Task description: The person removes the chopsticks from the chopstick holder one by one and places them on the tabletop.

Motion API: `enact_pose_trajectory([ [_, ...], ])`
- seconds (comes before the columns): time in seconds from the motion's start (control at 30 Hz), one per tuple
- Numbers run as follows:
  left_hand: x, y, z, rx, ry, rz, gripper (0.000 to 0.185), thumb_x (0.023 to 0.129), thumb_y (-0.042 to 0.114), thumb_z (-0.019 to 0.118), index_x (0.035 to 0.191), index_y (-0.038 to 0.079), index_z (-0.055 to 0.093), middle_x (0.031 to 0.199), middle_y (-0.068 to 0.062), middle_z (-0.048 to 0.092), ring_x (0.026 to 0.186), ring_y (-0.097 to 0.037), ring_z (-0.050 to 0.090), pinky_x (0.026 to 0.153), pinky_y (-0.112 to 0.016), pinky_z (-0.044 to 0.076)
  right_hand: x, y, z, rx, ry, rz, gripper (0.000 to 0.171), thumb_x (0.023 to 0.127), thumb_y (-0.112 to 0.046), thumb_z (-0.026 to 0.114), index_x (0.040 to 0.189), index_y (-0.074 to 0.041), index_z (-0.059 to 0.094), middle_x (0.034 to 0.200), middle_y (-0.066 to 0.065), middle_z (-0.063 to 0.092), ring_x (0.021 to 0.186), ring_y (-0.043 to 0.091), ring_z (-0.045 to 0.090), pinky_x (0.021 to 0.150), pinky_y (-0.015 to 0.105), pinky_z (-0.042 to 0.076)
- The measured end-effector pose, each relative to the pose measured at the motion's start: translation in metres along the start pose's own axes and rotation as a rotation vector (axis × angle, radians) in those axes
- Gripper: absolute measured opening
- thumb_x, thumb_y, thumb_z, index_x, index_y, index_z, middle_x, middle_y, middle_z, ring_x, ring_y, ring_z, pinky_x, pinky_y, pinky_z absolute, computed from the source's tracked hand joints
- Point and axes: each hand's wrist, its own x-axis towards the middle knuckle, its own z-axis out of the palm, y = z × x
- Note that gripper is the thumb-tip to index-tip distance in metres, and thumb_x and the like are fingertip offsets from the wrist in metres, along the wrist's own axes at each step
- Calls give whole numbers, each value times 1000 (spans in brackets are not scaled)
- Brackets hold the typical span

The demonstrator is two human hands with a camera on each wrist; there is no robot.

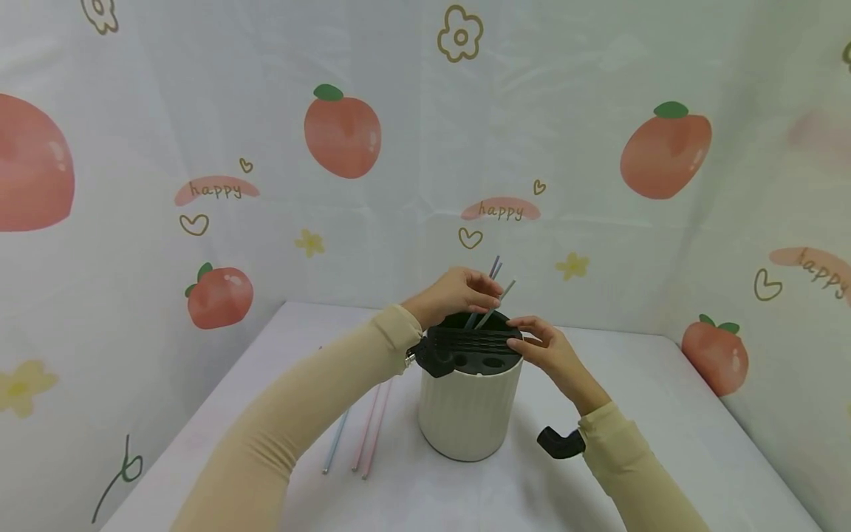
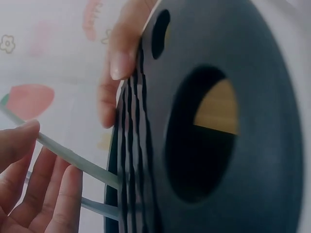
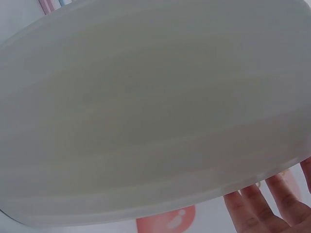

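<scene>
A round cream ribbed utensil holder (image 1: 467,421) stands upright on the table, topped by a black slotted lid (image 1: 482,362). My left hand (image 1: 463,292) is above the holder's back opening. In the left wrist view its thumb and fingers pinch a pale green chopstick (image 2: 77,159), whose lower end is hidden inside the holder. Bluish chopsticks (image 1: 495,267) stand beside it in the same opening. My right hand (image 1: 547,353) rests on the holder's right rim, fingers spread and fairly straight, with the thumb over the lid's edge. In the right wrist view the rim hides those fingertips.
Left of the holder, a blue chopstick (image 1: 335,442) and two pink chopsticks (image 1: 377,428) lie on the white table (image 1: 425,502). A fruit-printed curtain (image 1: 412,162) hangs behind and along both sides. Black wrist-camera mounts (image 1: 561,443) jut from the sleeves.
</scene>
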Motion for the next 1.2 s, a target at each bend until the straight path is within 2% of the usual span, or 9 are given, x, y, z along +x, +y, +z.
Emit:
enact_pose_trajectory([
  [0.23, 0, -1, -1, 74, -14, -19, 28, 90, 7, 68, 116, -2, 65, 114, -12, 66, 99, -19, 64, 88, -28, 56, -1, -1, 0, 0, -10, -9, 44, 95, -19, 60, 133, -1, 48, 141, 19, 44, 132, 43, 41, 104, 51, 41],
  [0.4, -3, 2, -8, -22, 34, 33, 25, 89, 3, 68, 112, -5, 64, 105, -11, 65, 100, -27, 66, 89, -32, 57, -1, -1, 1, 3, -10, -10, 44, 95, -19, 60, 133, -1, 48, 141, 19, 44, 132, 42, 42, 103, 49, 42],
  [0.57, -9, 17, -29, -193, 145, 170, 18, 88, 0, 68, 106, -4, 64, 93, -4, 65, 105, -39, 64, 93, -44, 54, -1, -1, 1, 0, -8, -16, 44, 95, -19, 60, 133, 0, 48, 142, 20, 42, 132, 43, 41, 104, 50, 41],
  [0.67, -17, 34, -48, -323, 238, 280, 11, 89, -4, 65, 97, 3, 67, 89, -1, 67, 93, -29, 68, 92, -42, 55, -2, -1, 1, -2, -7, -12, 45, 95, -19, 61, 133, 0, 47, 143, 20, 41, 134, 43, 39, 105, 53, 40],
  [0.77, -28, 51, -71, -485, 326, 394, 18, 89, -7, 62, 90, 10, 68, 86, 0, 67, 82, -15, 68, 91, -39, 56, -2, -1, 0, 1, -10, -8, 45, 95, -19, 61, 134, 0, 47, 144, 20, 40, 135, 43, 38, 106, 56, 38],
  [0.87, -41, 61, -97, -582, 415, 471, 16, 89, -5, 63, 91, 10, 69, 86, -2, 68, 81, -13, 67, 88, -34, 57, -2, -1, 0, 0, -10, -8, 45, 95, -20, 61, 133, 0, 47, 144, 20, 40, 135, 44, 37, 107, 58, 37],
  [0.97, -53, 60, -121, -617, 508, 468, 11, 88, 0, 67, 98, 5, 69, 86, -3, 68, 81, -14, 67, 82, -28, 57, -3, -1, 0, 1, -10, -13, 44, 95, -19, 60, 133, 0, 47, 144, 19, 41, 135, 43, 37, 107, 57, 37],
  [1.03, -60, 52, -135, -608, 570, 427, 14, 88, 1, 68, 102, 3, 67, 87, -3, 68, 80, -14, 67, 79, -25, 58, -3, -1, 0, 2, -9, -16, 44, 95, -19, 60, 133, 0, 47, 143, 19, 41, 135, 43, 38, 107, 56, 37],
  [1.2, -75, 9, -162, -475, 648, 244, 23, 89, 5, 68, 111, 0, 64, 88, 1, 68, 79, -9, 66, 75, -20, 57, -2, -2, 1, 6, -9, -17, 43, 96, -18, 60, 133, -1, 47, 142, 18, 43, 134, 41, 39, 106, 54, 38],
])
